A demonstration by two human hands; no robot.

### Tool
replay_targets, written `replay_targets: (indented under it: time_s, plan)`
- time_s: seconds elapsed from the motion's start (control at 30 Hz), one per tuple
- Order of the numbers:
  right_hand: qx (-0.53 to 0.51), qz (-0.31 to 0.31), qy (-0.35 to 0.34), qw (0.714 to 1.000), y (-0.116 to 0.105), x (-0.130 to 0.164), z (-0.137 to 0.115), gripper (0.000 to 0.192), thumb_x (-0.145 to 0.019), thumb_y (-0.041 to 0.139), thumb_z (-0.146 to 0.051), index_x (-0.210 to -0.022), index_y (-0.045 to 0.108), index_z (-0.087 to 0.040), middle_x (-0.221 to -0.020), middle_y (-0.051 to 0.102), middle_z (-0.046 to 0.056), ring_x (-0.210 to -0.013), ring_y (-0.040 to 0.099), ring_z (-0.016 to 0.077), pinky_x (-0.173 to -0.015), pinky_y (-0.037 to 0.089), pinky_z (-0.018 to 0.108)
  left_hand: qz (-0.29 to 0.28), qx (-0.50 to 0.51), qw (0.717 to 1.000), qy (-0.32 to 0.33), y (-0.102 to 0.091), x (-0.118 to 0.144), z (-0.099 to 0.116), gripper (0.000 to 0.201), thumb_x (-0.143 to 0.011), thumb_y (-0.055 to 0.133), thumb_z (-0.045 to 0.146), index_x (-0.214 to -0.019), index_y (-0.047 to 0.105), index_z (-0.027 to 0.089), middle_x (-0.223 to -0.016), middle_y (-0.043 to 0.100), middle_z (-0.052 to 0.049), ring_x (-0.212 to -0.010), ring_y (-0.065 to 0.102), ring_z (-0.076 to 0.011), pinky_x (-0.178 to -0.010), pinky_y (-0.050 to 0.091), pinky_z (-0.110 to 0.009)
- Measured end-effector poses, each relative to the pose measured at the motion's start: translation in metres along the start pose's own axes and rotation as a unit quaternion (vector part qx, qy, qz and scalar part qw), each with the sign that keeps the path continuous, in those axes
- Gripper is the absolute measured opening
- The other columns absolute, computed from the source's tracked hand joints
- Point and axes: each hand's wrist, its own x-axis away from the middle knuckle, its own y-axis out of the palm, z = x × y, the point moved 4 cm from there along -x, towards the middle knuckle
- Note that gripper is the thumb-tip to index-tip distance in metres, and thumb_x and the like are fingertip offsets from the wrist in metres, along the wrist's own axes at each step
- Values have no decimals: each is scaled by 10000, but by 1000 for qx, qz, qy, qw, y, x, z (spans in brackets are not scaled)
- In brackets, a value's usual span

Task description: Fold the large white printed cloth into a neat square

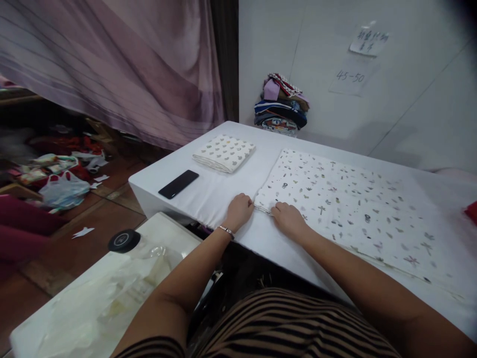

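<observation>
A white cloth (346,206) printed with small plants and figures lies flat in layers across the right part of the table. My left hand (239,211) has its fingers closed on the cloth's near left corner. Just to the right, my right hand (288,219) grips the same cloth's near edge with curled fingers. Beyond my left hand rests a folded white cloth (224,153) with a grey-green pattern. A black phone (179,184) lies near the table's left edge.
The white-covered table (212,194) meets a pale wall with paper notes (350,75). Folded fabrics (281,107) are stacked at the back. A lower surface at left holds a round black object (124,240) and clear plastic (112,298). A pink curtain (156,64) hangs at left; bags (65,189) sit on the floor.
</observation>
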Motion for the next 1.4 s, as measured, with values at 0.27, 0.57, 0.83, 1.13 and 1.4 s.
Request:
replay_targets:
  time_s: [0.27,0.57,0.83,1.13,1.4]
  plan:
    - [-18,-4,0,1000,4,-15,-5,235,-929,374,-152,-1040,580,-136,-1030,578,120,-934,526,222,-743,384,314,-62,293,941,-157,1,-7,-12,82,-739,596,204,-668,576,170,-656,662,-14,-619,593,-131,-617,458,-237]
    - [-133,-2,10,991,0,-15,7,204,-932,419,-228,-1038,587,-184,-1019,605,57,-961,551,176,-734,391,255,-112,561,772,-276,15,-1,-10,161,-783,611,160,-669,498,177,-636,660,-20,-664,670,-136,-675,530,-239]
    - [-150,26,18,988,-1,-31,-8,264,-948,419,-355,-1116,537,-189,-1103,574,78,-995,538,185,-723,391,262,-86,561,777,-271,15,-1,-7,245,-761,640,127,-986,545,136,-631,638,-2,-591,629,-111,-614,537,-235]
    - [-237,85,36,967,5,-39,-3,205,-961,378,-293,-956,555,-189,-961,604,31,-880,548,143,-727,368,243,-58,536,806,-242,15,0,-11,356,-731,648,108,-1071,543,128,-664,627,12,-639,656,-122,-620,544,-229]
    - [-261,117,45,957,10,-42,-7,199,-936,413,-311,-859,554,-194,-872,591,17,-798,529,142,-672,348,245,-51,479,863,-150,16,0,-15,399,-732,612,119,-1123,544,156,-667,639,39,-629,648,-110,-628,524,-214]
